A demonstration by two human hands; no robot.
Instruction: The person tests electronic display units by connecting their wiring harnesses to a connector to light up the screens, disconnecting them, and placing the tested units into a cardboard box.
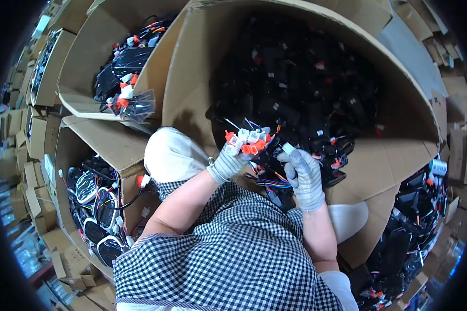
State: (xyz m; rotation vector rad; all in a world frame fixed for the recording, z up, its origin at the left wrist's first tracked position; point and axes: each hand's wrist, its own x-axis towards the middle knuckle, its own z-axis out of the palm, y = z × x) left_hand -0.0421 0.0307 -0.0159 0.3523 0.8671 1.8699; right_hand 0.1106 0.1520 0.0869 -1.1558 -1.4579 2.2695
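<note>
My left hand [227,164], in a striped grey-white glove, is closed around a bunch of red and white plastic wire connectors [253,147]. Just to the right, my gloved right hand [306,179] pinches a single white wire connector [288,148] between thumb and fingers. Coloured wires [271,181] hang between the two hands, over my lap. Where each wire ends is hard to make out. Both hands are above the near side of a large cardboard box [192,67], which holds many black parts [296,88] in deep shadow.
A box [70,83] at the far left holds black parts with red and white connectors. Below it, another box [63,150] has rounded black devices [91,233] with cables. More black parts [394,259] lie at the lower right. My knee [174,153] rises beside my left hand.
</note>
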